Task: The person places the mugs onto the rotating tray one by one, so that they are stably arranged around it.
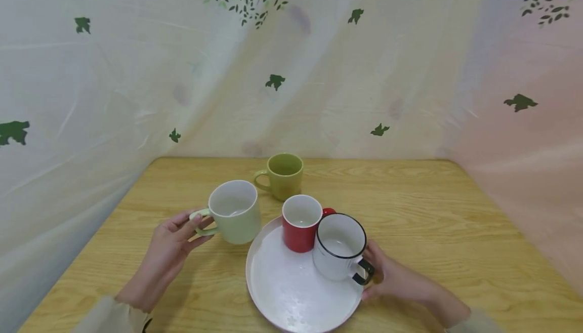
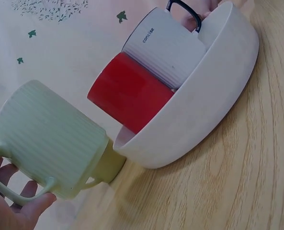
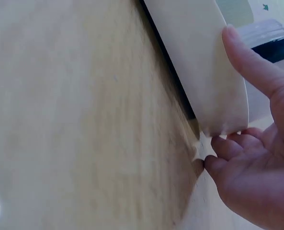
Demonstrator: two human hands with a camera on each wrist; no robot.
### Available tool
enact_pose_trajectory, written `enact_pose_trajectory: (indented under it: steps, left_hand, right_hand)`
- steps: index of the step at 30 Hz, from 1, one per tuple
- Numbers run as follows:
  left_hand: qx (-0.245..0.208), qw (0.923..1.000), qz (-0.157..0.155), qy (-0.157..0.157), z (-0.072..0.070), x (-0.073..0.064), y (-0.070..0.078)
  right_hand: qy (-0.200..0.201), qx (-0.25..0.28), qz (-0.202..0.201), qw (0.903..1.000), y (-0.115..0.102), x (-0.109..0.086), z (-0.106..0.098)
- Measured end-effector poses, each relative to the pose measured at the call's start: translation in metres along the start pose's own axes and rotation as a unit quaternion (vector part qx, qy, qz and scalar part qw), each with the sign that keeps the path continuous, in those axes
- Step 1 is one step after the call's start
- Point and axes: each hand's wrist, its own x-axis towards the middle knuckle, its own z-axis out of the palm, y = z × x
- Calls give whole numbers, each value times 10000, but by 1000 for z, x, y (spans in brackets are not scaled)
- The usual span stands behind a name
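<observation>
My left hand (image 1: 175,237) holds a pale green ribbed mug (image 1: 237,216) by its handle, upright in the head view and raised above the table, left of a round white tray (image 1: 291,292) with a raised wall. On the tray, a red mug (image 1: 298,232) with a white inside stands at the back. Beside it, at the tray's right, is a white mug (image 1: 337,262) with a black rim and black handle. My right hand (image 3: 256,158) grips the tray's right side, its thumb near the rim and its fingers against the wall. The white mug hides part of those fingers in the head view.
An olive-green mug (image 1: 285,181) stands on the wooden table (image 1: 410,206) behind the tray, handle to the left. Light cloth (image 1: 319,95) printed with green leaves and birds hangs along the table's back and sides.
</observation>
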Motion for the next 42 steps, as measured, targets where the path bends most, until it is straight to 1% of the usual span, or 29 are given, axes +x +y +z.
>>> enact_pose_trajectory:
  steps: [5,10,13,15,18,22,25,27,30,34,37,39,42]
  left_hand:
    - [12,10000,-4,-44,7,-3,0]
    - [86,9999,-90,-52,15,-5,0]
    - [153,9997,-178,-31,19,-5,0]
    - [222,9994,-247,-15,21,-6,0]
    - [352,9989,-323,4,25,-7,-1]
    - [484,9982,-349,-39,30,-8,-3]
    - [463,9982,-357,-96,33,-10,-5]
    - [439,9982,-373,-145,34,-11,-7]
    - [429,9981,-396,-212,37,-12,-10]
    - [400,9977,-475,-260,42,-13,-12]
    - [395,9975,-534,-245,46,-13,-13]
    - [409,9974,-557,-215,47,-13,-13]
    - [416,9973,-578,-155,49,-12,-12]
  right_hand:
    - [233,-77,130,9996,-4,-5,9]
    - [479,-318,331,9978,-8,-9,17]
    - [640,-579,512,9950,-11,-10,21]
    - [729,-661,647,9930,-14,-10,24]
    - [826,-679,866,9905,-16,-10,27]
    - [928,-670,1107,9872,-17,-11,30]
    - [983,-733,1101,9863,-16,-12,32]
    - [1009,-758,1021,9867,-16,-13,32]
    - [1049,-704,1045,9865,-16,-13,33]
    - [1054,-526,1337,9840,-18,-12,33]
    - [1015,-510,1464,9827,-19,-13,32]
    - [990,-527,1405,9837,-19,-13,32]
    - [935,-676,1124,9869,-19,-15,31]
